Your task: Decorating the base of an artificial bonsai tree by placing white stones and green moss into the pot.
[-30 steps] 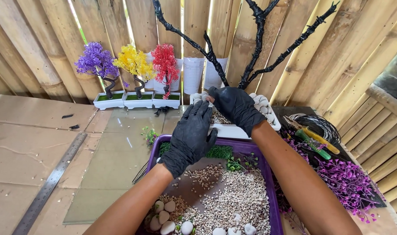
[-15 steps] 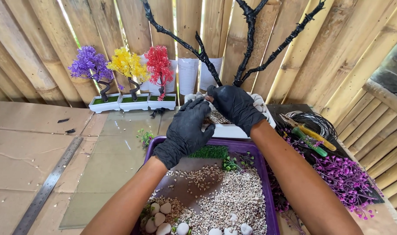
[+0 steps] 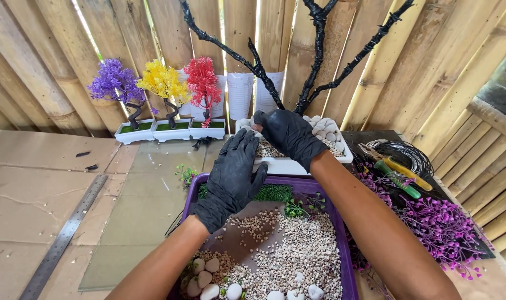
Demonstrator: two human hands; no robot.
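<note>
My right hand (image 3: pixel 290 135), in a black glove, curls down over the left end of a white rectangular pot (image 3: pixel 297 165). The pot holds gravel, white pebbles (image 3: pixel 324 129) and a bare black wire tree (image 3: pixel 314 66). A pale pebble shows at its fingertips; whether it is gripped is unclear. My left hand (image 3: pixel 232 179), also gloved, hovers flat with fingers stretched over the back edge of a purple tray (image 3: pixel 347 261). The tray holds gravel (image 3: pixel 297 255), white stones (image 3: pixel 208 280) and green moss (image 3: pixel 273 193).
Three small trees, purple (image 3: pixel 113 83), yellow (image 3: pixel 164 82) and red (image 3: pixel 203 83), stand in white pots by the bamboo wall. A steel ruler (image 3: pixel 64 236) lies left on cardboard. A glass sheet (image 3: pixel 142 211), wire coil (image 3: pixel 403 153), pliers (image 3: pixel 394 172) and purple sprigs (image 3: pixel 447 228) surround the tray.
My left hand has lifted from the tray's moss toward the white pot's front edge. My right hand stays over the pot's left end.
</note>
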